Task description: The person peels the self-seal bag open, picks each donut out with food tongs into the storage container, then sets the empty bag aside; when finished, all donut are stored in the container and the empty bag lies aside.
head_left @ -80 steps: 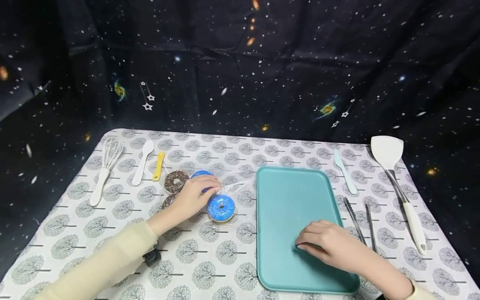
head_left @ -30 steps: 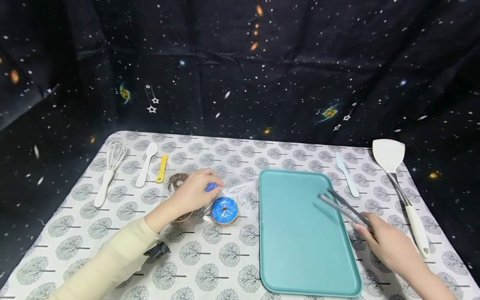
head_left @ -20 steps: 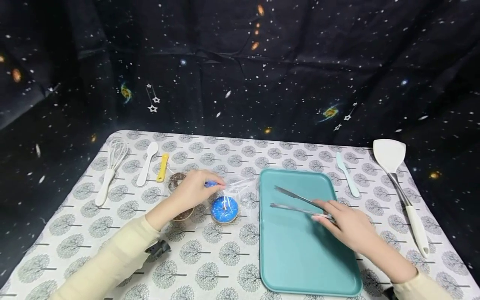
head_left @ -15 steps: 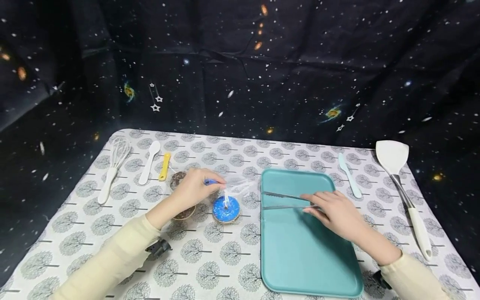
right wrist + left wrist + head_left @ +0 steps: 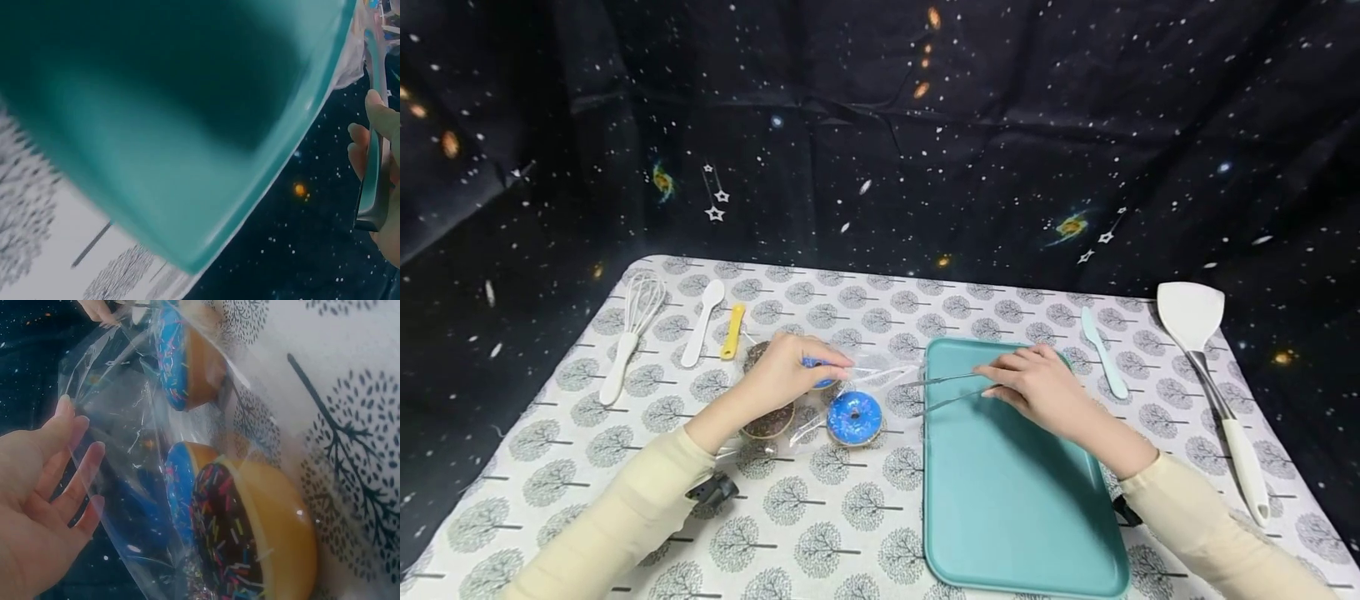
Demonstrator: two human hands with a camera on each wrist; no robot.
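My left hand [image 5: 790, 367] pinches the edge of a clear plastic bag [image 5: 125, 406], lifting it at its right side. Inside are doughnuts with sprinkles: a blue-iced doughnut [image 5: 854, 418] in front, another blue one [image 5: 818, 375] partly behind the fingers, and chocolate-iced ones, including a chocolate doughnut [image 5: 769, 422] partly under the hand. Above the teal tray [image 5: 1007, 517], my right hand [image 5: 1033, 387] grips metal tongs [image 5: 374, 187]. The tongs' arms stand apart and point left; their tips reach the bag's right side. Whether they are inside it I cannot tell.
A whisk [image 5: 631, 333], a white spoon [image 5: 703, 323] and a yellow handle-like utensil [image 5: 733, 332] lie at the left. Right of the tray lie a pale blue knife [image 5: 1103, 354] and a long white turner [image 5: 1213, 383]. A dark starry cloth hangs behind the table.
My right hand, first bare over the tray, has picked up the tongs from the right of it and carried them left to the bag. The left hand stays at the bag, now pinching its raised edge.
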